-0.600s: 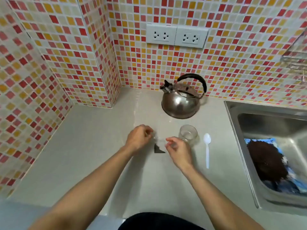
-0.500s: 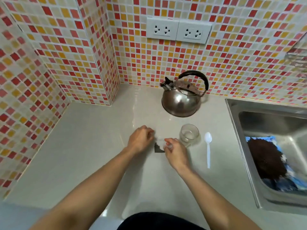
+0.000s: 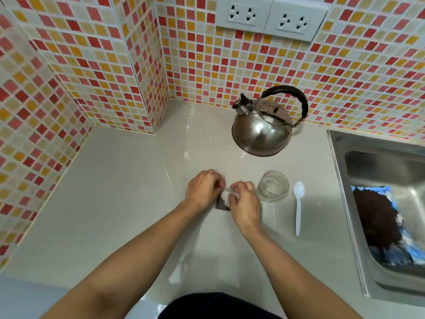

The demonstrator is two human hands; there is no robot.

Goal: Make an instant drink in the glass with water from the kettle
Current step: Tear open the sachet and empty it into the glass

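On the pale glossy countertop (image 3: 119,180), near its middle, two bare hands meet over a small sachet with a clear top and dark contents (image 3: 222,202). Left hand (image 3: 202,192) is curled, its fingers pinched on the sachet's upper left edge; right hand (image 3: 245,203) is curled too, thumb and fingers pinched on the upper right edge. Both hands grasp the same sachet, and their fingertips almost touch. Only a dark triangular part of it shows below and between the hands; whether it is torn open cannot be told, as that spot is blurred.

Just beside the right hand, on its right, stands a short clear drinking glass (image 3: 272,186), upright on the counter. A few dark specks show near its bottom; otherwise its contents cannot be made out. Near the glass, further right, lies a white plastic spoon (image 3: 298,203), bowl toward the wall, handle toward the person.

Behind the glass, well apart from it and close to the mosaic-tiled wall (image 3: 230,70), sits a round stainless-steel kettle with a black arched handle (image 3: 262,132), its spout pointing left. A white double wall socket (image 3: 271,16) is above it. At the right edge, a steel sink (image 3: 340,162) holds a blue sheet with a dark brown heap (image 3: 377,222) on it.
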